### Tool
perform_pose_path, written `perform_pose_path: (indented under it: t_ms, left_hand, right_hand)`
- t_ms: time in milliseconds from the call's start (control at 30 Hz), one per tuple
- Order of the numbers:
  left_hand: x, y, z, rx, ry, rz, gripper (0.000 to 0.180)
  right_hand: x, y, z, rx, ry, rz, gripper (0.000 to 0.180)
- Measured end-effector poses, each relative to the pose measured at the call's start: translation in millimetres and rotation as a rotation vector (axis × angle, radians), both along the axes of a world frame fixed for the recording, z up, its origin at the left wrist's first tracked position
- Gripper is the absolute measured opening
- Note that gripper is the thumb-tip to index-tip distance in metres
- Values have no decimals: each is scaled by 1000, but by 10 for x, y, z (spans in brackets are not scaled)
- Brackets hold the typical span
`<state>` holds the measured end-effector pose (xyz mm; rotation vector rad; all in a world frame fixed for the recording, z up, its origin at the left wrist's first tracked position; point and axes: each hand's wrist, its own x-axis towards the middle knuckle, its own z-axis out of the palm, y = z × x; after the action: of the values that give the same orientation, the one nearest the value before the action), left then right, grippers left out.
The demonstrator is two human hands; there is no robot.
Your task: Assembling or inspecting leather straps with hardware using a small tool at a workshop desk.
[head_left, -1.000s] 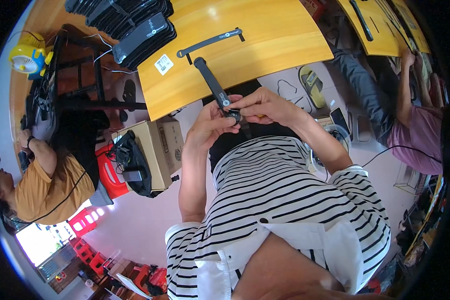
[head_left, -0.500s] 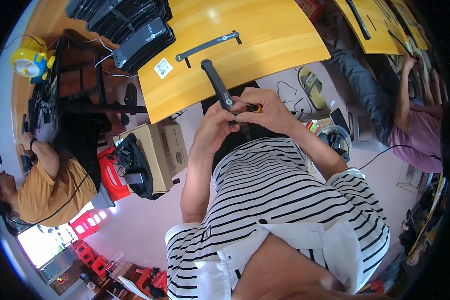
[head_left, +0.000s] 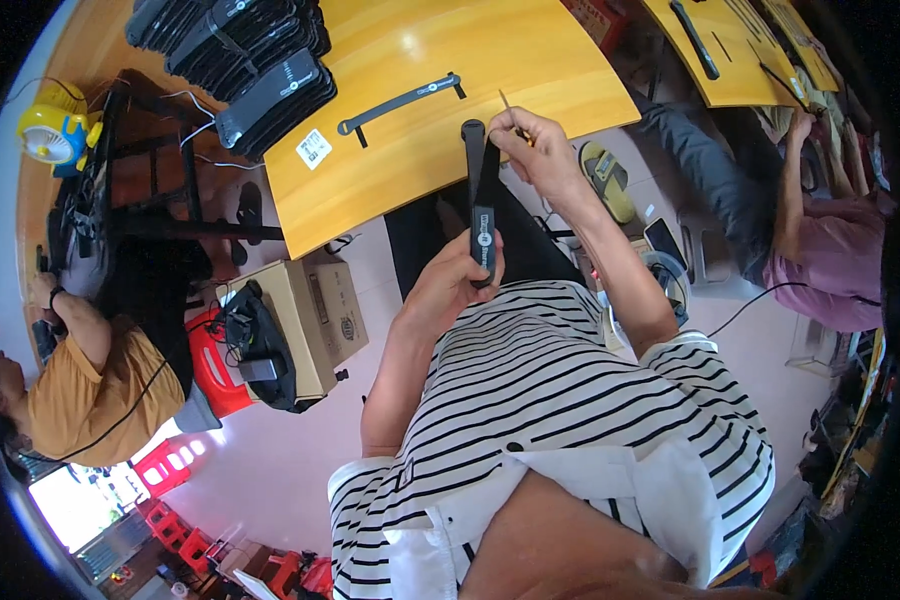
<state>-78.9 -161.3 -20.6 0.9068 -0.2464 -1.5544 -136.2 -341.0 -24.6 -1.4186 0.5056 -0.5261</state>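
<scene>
1. Table of yellow wood (head_left: 530, 62) is partly covered by stacked flat black bands (head_left: 273, 98).
2. Long flat black strap (head_left: 482, 205) is gripped at its near end, above the lap, by the curled left hand (head_left: 455, 274).
3. Slim orange-handled tool (head_left: 505, 100) is pinched by the right hand (head_left: 542, 150).

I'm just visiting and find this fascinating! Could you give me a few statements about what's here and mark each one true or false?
1. The left hand holds a long black strap. True.
2. Only one hand is holding something. False: the right hand holds a thin pointed tool.
3. A white label lies on the yellow table. True.
4. Nothing but that label lies there. False: a second dark strap lies on the table too.
5. A yellow and blue fan is at the picture's left. True.
</scene>
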Motion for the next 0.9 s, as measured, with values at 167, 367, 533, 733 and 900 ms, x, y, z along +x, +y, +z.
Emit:
perform_pose_path:
  t_ms: [167, 367, 533, 733, 900]
  left_hand:
    - [33, -40, 11, 64, 20, 60, 20]
    - [-7, -116, 113, -56, -80, -5, 23]
    - [25, 187, 232, -68, -70, -41, 22]
    - [222, 809, 232, -8, -81, -77, 19]
    - [679, 1030, 28, 276, -419, 618, 25]
  right_hand:
    - [-25, 57, 65, 167, -80, 28, 10]
    - [253, -409, -154, 207, -74, -335, 9]
    - [509, -1448, -230, 88, -193, -646, 4]
    - [150, -2580, -83, -32, -168, -877, 8]
    - [-42, -1839, 344, -213, -164, -529, 13]
